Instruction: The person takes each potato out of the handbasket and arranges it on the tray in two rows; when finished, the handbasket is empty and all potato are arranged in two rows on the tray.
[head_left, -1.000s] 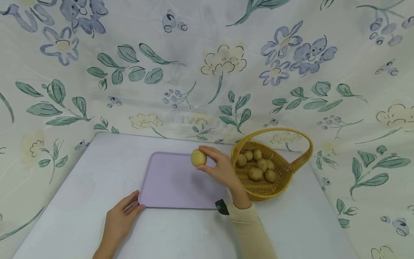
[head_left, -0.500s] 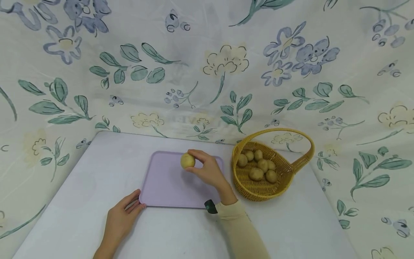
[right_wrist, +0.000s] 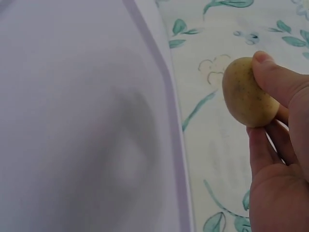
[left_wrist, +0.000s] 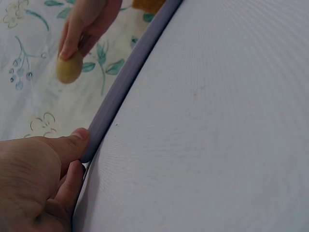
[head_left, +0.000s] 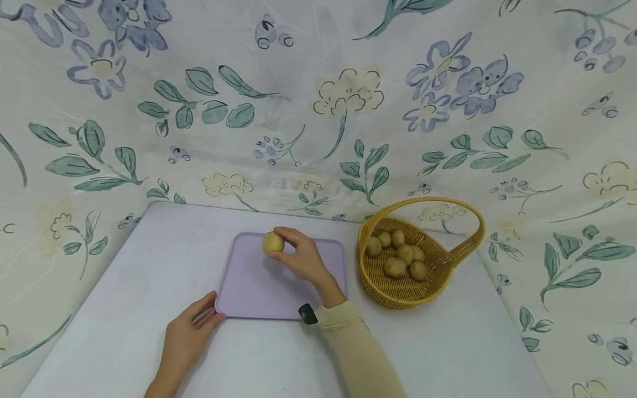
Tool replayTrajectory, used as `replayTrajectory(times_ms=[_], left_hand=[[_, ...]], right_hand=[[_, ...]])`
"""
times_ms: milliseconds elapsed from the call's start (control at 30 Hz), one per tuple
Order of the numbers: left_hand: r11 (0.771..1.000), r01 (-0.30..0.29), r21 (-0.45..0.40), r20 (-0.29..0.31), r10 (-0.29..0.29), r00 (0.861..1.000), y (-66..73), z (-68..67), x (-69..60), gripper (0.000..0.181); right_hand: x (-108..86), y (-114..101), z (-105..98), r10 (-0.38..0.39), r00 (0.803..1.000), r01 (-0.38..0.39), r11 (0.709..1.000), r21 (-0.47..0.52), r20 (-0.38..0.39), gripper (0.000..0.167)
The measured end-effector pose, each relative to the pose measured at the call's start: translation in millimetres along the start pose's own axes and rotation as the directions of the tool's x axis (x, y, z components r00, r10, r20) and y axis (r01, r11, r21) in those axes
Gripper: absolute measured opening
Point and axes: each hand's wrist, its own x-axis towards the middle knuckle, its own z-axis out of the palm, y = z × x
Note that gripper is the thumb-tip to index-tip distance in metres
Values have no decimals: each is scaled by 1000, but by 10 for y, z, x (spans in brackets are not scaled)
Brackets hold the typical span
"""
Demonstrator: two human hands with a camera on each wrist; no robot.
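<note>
A yellow-brown potato [head_left: 273,243] is held between the thumb and fingertips of my right hand [head_left: 304,258], above the left half of the lilac tray [head_left: 249,301]. Dark specks mark the potato's skin [right_wrist: 244,94] in the right wrist view. My left hand [head_left: 186,338] pinches the tray's near left corner, its thumb on the rim [left_wrist: 120,87] in the left wrist view. To the right of the tray stands a wicker basket [head_left: 398,301] with several potatoes [head_left: 395,267] lying in it.
A tall arched handle [head_left: 423,200] rises over the basket. The tray and basket stand on a white table [head_left: 278,359], with a floral cloth [head_left: 298,177] hanging behind it and at the sides. A dark band [head_left: 308,314] sits at the right wrist.
My right hand has carried the potato leftwards from the tray's right side, near the basket, to above the tray's left half. My left hand has stayed at the corner.
</note>
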Motion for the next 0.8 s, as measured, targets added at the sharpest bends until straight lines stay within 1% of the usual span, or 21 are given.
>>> replayTrajectory(times_ms=[167,200,400,467,700,800], left_hand=[[1000,-7,13,-9,7,1000,2,5,2,57],[1000,-5,16,-11,5,1000,5,6,4,57],[999,-23,36,-12,24,1000,4,10,0,56],[999,-30,35,-12,31,999,1,10,-3,56],[1000,-25,16,-17,25,1000,-1,7,1,56],[999,-25,24,-18,26,1000,2,9,0,56]], right_hand=[[69,19,111,22,1000,-22,1000,17,-3,59],[91,65,136,24,1000,-24,1000,11,-4,59],[142,80,226,39,999,-39,999,9,-9,59],[157,96,259,42,999,-42,999,9,-13,58],[229,170,404,50,998,-48,998,49,-28,57],[251,195,459,58,998,-56,998,38,-35,56]])
